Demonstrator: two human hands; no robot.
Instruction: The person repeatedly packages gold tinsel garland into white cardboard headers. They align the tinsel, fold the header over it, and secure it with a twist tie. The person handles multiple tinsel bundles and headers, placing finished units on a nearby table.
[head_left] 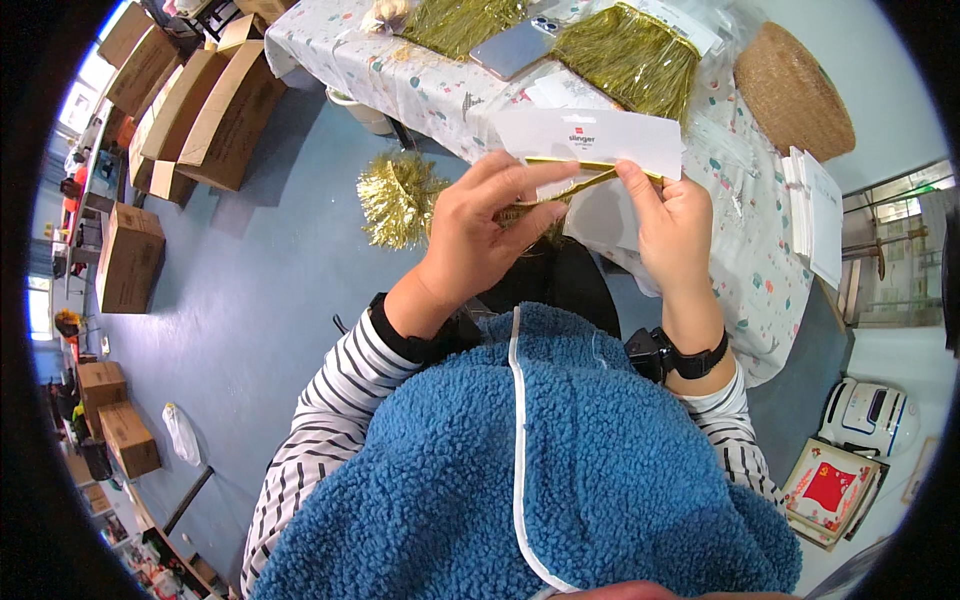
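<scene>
"As we read left to right, what lies beyond the left hand (pixel 475 220)?"

"Cardboard boxes (pixel 235 115), well apart, up and left; then a gold tinsel tuft (pixel 395 200) just beside it."

"State of that hand?"

"Thumb and index extended, tips apart, above and below an olive-gold strip (pixel 592 182); whether it is gripped deeper in, I cannot tell."

"And between the hands?"

"The strip, rising to the right thumb, and a white card (pixel 640 140) above it. The right hand (pixel 675 225) pinches both, thumb uppermost."

"Right of that hand?"

"A brown woven object (pixel 795 95), farther up; white sheets (pixel 815 215), stacked level with it."
</scene>
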